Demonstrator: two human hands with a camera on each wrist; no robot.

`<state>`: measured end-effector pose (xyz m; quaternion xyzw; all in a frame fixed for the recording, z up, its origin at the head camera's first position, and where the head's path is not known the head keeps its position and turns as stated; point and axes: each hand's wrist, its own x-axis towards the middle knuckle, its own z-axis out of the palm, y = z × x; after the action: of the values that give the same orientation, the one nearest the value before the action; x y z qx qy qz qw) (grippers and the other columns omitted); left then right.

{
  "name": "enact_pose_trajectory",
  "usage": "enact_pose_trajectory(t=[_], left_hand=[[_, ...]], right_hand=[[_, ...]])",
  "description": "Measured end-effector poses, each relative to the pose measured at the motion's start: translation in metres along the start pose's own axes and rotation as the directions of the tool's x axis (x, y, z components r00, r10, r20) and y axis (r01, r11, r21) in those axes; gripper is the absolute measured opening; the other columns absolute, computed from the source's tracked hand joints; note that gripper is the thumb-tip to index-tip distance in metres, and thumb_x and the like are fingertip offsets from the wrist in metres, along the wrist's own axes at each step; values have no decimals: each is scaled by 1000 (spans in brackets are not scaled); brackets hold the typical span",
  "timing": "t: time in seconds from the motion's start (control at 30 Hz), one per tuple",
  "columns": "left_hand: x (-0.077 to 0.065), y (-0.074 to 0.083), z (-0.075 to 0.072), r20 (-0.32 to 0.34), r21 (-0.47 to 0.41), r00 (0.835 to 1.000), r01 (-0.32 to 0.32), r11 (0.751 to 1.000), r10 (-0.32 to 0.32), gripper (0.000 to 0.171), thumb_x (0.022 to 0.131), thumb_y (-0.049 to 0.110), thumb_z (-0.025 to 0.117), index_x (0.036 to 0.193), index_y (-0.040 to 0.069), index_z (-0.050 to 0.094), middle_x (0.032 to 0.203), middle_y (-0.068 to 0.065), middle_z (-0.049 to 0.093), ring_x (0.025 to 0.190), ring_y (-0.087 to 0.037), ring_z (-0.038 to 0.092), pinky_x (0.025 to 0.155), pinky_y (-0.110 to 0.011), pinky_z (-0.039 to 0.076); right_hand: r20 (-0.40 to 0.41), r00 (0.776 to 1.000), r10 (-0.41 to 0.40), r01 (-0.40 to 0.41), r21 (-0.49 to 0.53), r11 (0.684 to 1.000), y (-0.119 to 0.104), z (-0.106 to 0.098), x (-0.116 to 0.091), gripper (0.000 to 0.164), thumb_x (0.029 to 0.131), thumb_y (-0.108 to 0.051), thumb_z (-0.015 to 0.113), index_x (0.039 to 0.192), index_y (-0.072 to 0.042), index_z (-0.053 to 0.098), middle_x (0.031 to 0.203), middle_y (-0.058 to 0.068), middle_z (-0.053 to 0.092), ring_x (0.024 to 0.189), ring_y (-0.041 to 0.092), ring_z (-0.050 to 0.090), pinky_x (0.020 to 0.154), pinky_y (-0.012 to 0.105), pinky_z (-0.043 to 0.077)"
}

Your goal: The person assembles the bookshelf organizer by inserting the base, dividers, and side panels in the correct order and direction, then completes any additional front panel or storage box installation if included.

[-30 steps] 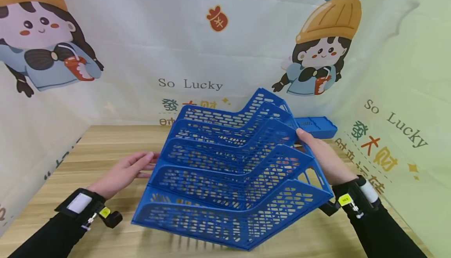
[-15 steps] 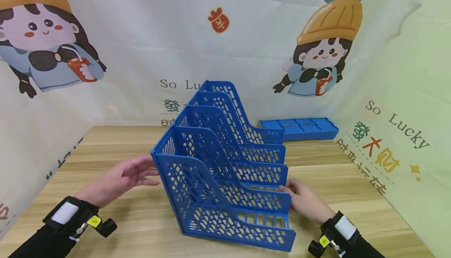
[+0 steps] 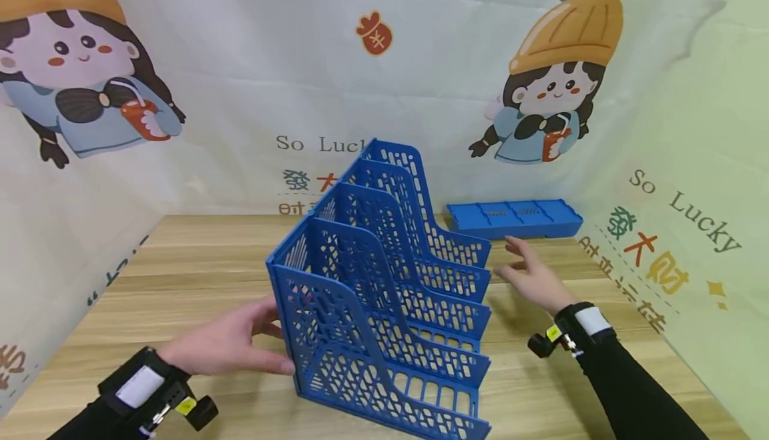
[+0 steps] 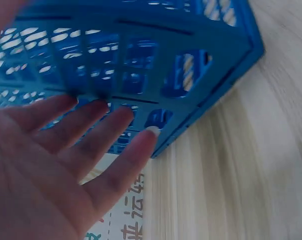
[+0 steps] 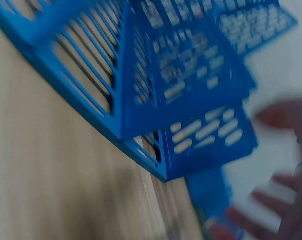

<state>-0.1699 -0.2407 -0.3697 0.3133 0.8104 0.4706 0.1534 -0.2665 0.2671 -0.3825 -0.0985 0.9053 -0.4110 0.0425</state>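
A blue plastic magazine file rack (image 3: 336,293) with perforated dividers stands upright on the wooden table, its low open ends turned to the right. Against the back panel at the rack's left side, my left hand (image 3: 234,336) spreads its fingers, the thumb near the front corner. In the left wrist view the straight fingertips (image 4: 140,145) lie at the slotted panel. My right hand (image 3: 537,280) hovers to the right of the rack, apart from it, fingers loosely extended and holding nothing. The right wrist view shows that hand (image 5: 286,200) blurred beside the divider ends.
A flat blue slotted plastic piece (image 3: 513,220) lies at the back right of the table (image 3: 198,260), near the printed curtain (image 3: 240,93). A second curtain wall closes the right side. Both wrists wear camera straps.
The rack has swung round, its low ends now facing right instead of toward me, and it stands on the table. My right hand has let go and moved away; my left stays at the rack's left side.
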Motion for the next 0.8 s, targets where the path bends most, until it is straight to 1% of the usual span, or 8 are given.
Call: enact_pose_trajectory(t=[0.13, 0.27, 0.37, 0.47, 0.57, 0.63, 0.7, 0.8], left_hand=[[4, -3, 4, -73, 92, 996, 51, 994, -45, 56, 90, 30, 79, 138, 14, 56, 127, -3, 68, 112, -21, 67, 95, -46, 56], [6, -17, -13, -138, 35, 990, 9, 999, -4, 45, 94, 20, 74, 135, 8, 59, 121, -10, 72, 106, -19, 72, 89, -35, 60], [4, -28, -32, -292, 18, 956, 25, 1000, -19, 40, 100, 18, 67, 136, 4, 59, 122, -16, 72, 103, -14, 73, 87, -28, 60], [2, -32, -45, -415, 15, 909, 38, 999, -28, 47, 106, 28, 56, 147, 3, 51, 137, -20, 64, 110, -2, 68, 90, -21, 57], [4, -29, -53, -378, -68, 924, -90, 994, 58, 55, 113, 30, 35, 162, 9, 24, 157, -22, 41, 128, 1, 56, 100, -19, 52], [8, -26, -57, -300, -184, 942, -213, 960, 151, 55, 113, 27, 20, 165, 13, 6, 166, -18, 26, 141, -1, 45, 106, -22, 48], [14, -26, -61, -235, -269, 943, -297, 916, 237, 55, 112, 27, 9, 165, 14, 2, 168, -10, 23, 146, -5, 41, 109, -24, 47], [24, -28, -68, -177, -359, 947, -315, 879, 267, 60, 110, 38, 2, 165, 16, 8, 166, -1, 31, 144, -10, 44, 109, -29, 48]], right_hand=[[59, 997, -42, 34, 130, 991, 5, 2, 14, 77, 106, -49, 49, 165, -16, 13, 169, 20, 20, 152, 45, 26, 119, 65, 29], [45, 998, -48, 44, 86, 995, 11, 7, 8, 65, 105, -51, 50, 156, -11, 39, 146, 21, 53, 132, 39, 54, 107, 51, 49], [51, 996, -68, 71, -56, 996, 10, 8, -1, 58, 104, -52, 53, 145, -11, 52, 120, 11, 67, 106, 26, 63, 87, 36, 54], [185, 980, -76, 102, -135, 985, 3, 8, -12, 50, 101, -51, 58, 131, -11, 63, 99, 4, 70, 87, 18, 63, 72, 29, 52], [396, 914, -90, 135, -87, 987, -4, 6, -24, 43, 100, -45, 61, 121, -9, 68, 91, 1, 74, 83, 18, 67, 72, 28, 56], [519, 847, -113, 144, -18, 989, -8, 1, -29, 41, 101, -41, 61, 122, -7, 69, 95, 3, 76, 89, 20, 71, 80, 29, 59], [620, 772, -142, 135, 58, 989, -10, -4, -31, 42, 101, -38, 61, 126, -5, 69, 102, 4, 77, 94, 20, 71, 86, 31, 58], [729, 662, -174, 89, 154, 984, -13, -14, -28, 47, 99, -34, 64, 133, -3, 65, 117, 9, 75, 106, 21, 70, 94, 33, 57]])
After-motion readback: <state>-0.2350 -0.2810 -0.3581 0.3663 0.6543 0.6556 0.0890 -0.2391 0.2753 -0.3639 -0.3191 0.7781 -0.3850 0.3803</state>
